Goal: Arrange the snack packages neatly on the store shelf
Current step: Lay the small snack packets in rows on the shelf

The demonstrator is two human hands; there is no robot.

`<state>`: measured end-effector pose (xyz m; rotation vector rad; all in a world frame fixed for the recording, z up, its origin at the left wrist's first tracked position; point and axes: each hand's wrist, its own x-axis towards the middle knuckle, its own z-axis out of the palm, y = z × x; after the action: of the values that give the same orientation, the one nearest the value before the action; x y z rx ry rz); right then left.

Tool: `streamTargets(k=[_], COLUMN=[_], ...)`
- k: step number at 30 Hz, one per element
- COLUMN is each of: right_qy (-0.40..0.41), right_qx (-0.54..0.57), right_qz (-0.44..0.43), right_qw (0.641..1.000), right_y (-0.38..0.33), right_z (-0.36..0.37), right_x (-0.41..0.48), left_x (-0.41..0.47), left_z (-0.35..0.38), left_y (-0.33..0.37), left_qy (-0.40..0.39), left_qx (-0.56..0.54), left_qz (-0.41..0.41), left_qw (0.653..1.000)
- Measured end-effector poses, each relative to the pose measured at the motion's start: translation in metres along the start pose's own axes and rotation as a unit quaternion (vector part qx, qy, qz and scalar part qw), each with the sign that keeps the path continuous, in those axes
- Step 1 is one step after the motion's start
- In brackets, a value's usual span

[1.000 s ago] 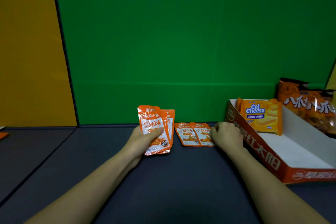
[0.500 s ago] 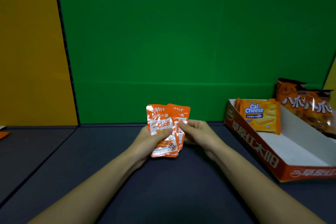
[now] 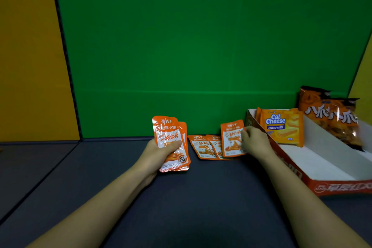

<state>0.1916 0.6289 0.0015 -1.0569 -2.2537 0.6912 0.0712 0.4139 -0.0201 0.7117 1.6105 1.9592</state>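
Observation:
My left hand [image 3: 159, 153] grips a small stack of orange-and-white snack packets [image 3: 171, 143], held upright above the dark shelf surface. My right hand [image 3: 254, 142] holds a single matching packet [image 3: 231, 139] upright by its right edge, just over the right end of two packets [image 3: 205, 147] that lie flat side by side against the green back wall. The single packet overlaps the right one of the flat pair.
A red-and-white cardboard display tray [image 3: 322, 165] sits at the right, holding Cal Cheese wafer packs [image 3: 281, 127] and dark orange chip bags [image 3: 332, 119]. Green back panel [image 3: 201, 46] and yellow side panel [image 3: 30, 56] bound the dark shelf floor [image 3: 191, 197].
My right hand drew one packet from the stack in my left hand and carried it right to the two flat packets. My left hand shifted slightly left with the rest of the stack.

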Motion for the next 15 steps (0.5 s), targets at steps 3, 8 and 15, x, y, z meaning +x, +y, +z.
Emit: streamTargets(k=[3,8,15], right_qy=[0.019,0.037,0.036], right_qx=[-0.084,-0.191,-0.264], right_qz=[-0.005,-0.042,-0.054], right_qw=[0.996,0.98,0.962], right_y=[0.0034,-0.0023,-0.0007], right_z=[0.0067,0.0055,0.0116], right_x=[-0.0002,-0.0084,-0.003], left_x=[-0.0011,-0.0019,-0.0032], left_z=[0.0008,0.0008,0.0019], left_y=[-0.0015,-0.0022,-0.0022], left_qy=[-0.005,-0.012,-0.015], left_qx=[0.01,0.021,0.031], left_qz=[-0.007,-0.011,-0.016], left_qw=[1.0,1.0,0.999])
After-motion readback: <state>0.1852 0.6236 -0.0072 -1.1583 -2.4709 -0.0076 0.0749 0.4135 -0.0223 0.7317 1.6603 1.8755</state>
